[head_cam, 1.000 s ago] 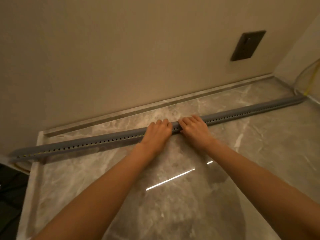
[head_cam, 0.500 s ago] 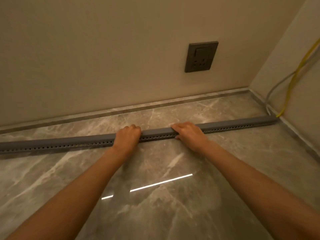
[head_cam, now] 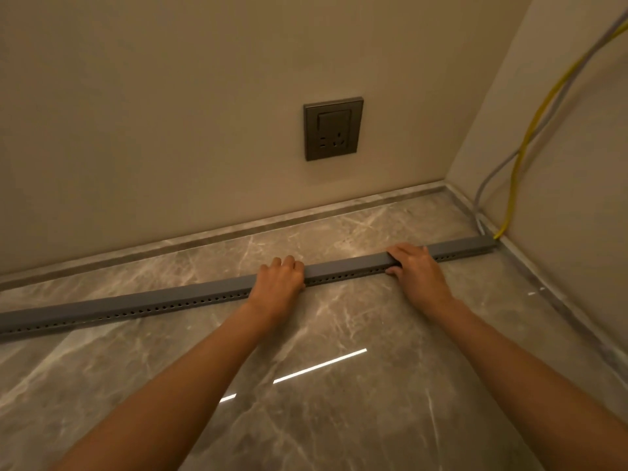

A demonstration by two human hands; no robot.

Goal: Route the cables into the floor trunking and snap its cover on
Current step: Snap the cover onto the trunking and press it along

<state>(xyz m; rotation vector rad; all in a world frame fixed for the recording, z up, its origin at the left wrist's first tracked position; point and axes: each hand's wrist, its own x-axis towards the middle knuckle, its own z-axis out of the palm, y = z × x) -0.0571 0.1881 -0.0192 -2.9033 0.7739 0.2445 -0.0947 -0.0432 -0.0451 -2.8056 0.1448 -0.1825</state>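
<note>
A long grey trunking with a row of small holes along its near side lies on the marble floor, running from the left edge to the right wall. Its cover sits on top. My left hand is curled over the trunking near its middle, fingers wrapped across the top. My right hand lies palm down on it further right, thumb on the near side. A yellow cable and a grey cable come down the right wall and enter the trunking's right end.
A dark wall socket sits on the back wall above the trunking. A stone skirting strip runs along the wall foot. The side wall closes the corner at right. The polished floor reflects a light strip.
Both hands have slid rightward along the trunking and moved further apart, and my view has turned right toward the corner, bringing the socket and cables nearer the centre.
</note>
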